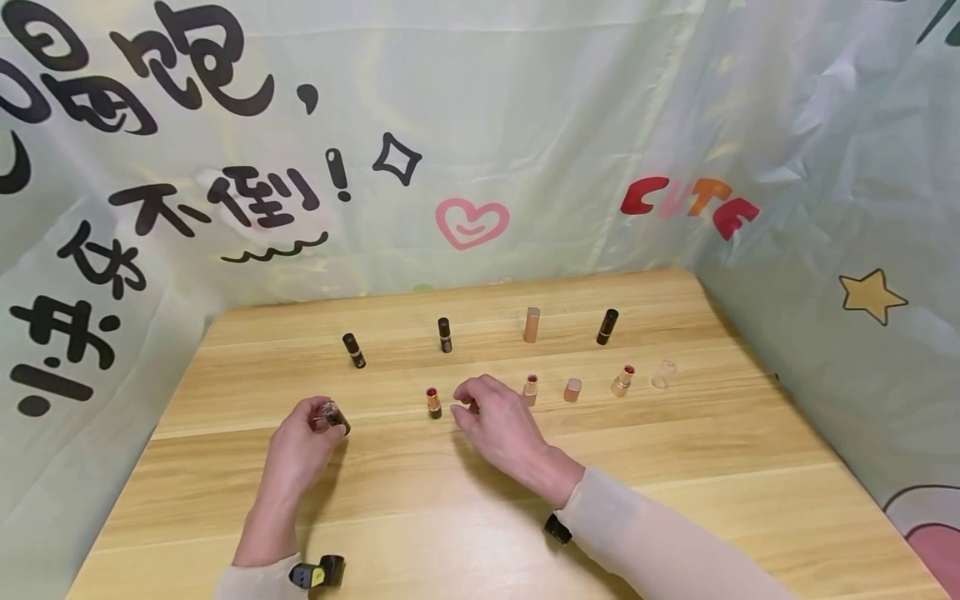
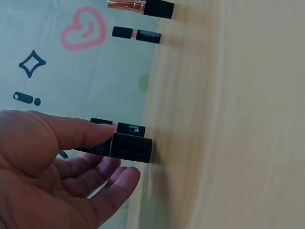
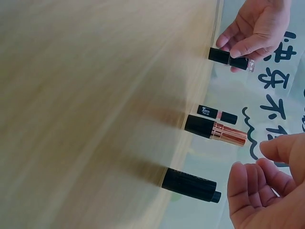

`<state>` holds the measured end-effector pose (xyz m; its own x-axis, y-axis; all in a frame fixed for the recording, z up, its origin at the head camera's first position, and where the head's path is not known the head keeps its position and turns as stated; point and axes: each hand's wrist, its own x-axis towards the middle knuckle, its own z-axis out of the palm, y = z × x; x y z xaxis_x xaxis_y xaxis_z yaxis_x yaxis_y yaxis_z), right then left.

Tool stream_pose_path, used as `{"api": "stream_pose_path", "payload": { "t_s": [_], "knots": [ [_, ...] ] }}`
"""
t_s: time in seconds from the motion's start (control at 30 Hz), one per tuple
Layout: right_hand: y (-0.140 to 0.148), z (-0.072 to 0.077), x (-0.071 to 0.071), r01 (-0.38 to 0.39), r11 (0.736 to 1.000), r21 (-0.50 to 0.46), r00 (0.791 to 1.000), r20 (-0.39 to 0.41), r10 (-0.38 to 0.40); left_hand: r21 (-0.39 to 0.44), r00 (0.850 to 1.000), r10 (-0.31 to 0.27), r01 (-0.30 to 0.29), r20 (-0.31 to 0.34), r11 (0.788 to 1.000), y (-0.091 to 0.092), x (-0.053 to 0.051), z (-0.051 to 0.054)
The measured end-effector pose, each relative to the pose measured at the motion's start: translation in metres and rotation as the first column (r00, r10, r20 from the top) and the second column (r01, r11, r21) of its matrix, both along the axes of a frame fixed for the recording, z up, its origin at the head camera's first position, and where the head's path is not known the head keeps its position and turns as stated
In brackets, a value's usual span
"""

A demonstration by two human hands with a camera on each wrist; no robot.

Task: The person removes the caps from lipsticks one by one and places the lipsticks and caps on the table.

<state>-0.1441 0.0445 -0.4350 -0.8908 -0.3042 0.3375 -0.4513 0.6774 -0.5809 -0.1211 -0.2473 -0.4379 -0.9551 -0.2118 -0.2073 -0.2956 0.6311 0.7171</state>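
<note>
My left hand (image 1: 295, 446) holds a dark lipstick tube (image 1: 337, 418) with a clear, shiny top, at the left of the table. In the left wrist view the thumb lies along the black tube (image 2: 132, 147), with fingers beneath it. My right hand (image 1: 504, 427) hovers over the middle of the table, fingers loosely curved and nothing between them. Just left of its fingertips stands an uncapped lipstick (image 1: 433, 403) with a black base, gold collar and red bullet. In the right wrist view this lipstick (image 3: 217, 130) is apart from the fingers. An uncapped pink lipstick (image 1: 531, 390) stands behind the right hand, partly hidden.
Along the back stand black tubes (image 1: 354, 351) (image 1: 445, 335) (image 1: 607, 327) and a rose-gold tube (image 1: 532, 325). Right of my right hand are a pink cap (image 1: 572, 390), an uncapped gold lipstick (image 1: 623, 381) and a clear cap (image 1: 663, 374). Printed cloth (image 1: 570, 150) walls the table (image 1: 675, 500).
</note>
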Motion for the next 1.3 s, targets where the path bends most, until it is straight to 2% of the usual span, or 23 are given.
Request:
{"api": "stream_pose_path", "payload": {
  "t_s": [0.47, 0.67, 0.9, 1.07, 1.17, 1.3],
  "knots": [
    [-0.003, -0.001, -0.001, -0.004, 1.000, -0.011, 1.000, 0.016, 0.005, -0.038, 0.998, 0.015, -0.017, -0.055, 0.999, -0.002, 0.001, -0.004],
    [-0.008, 0.008, -0.002, -0.032, 0.999, -0.025, 0.999, 0.001, 0.032, 0.030, 0.996, -0.003, 0.005, -0.084, 1.000, 0.003, 0.003, 0.005],
    [-0.028, 0.026, -0.004, -0.121, 0.991, -0.065, 0.993, -0.017, 0.120, 0.093, 0.992, -0.019, 0.031, -0.121, 0.995, 0.016, 0.007, 0.020],
    [-0.047, 0.037, -0.007, -0.191, 0.979, -0.071, 0.978, 0.076, 0.196, 0.079, 0.982, -0.070, 0.085, -0.175, 0.993, 0.029, 0.009, 0.028],
    [-0.055, 0.039, -0.008, -0.222, 0.972, -0.083, 0.958, 0.165, 0.233, 0.066, 0.974, -0.104, 0.120, -0.203, 0.991, 0.037, 0.010, 0.030],
    [-0.063, 0.037, -0.007, -0.257, 0.961, -0.104, 0.940, 0.206, 0.273, 0.020, 0.963, -0.150, 0.158, -0.223, 0.987, 0.045, 0.010, 0.030]
  ]
}}
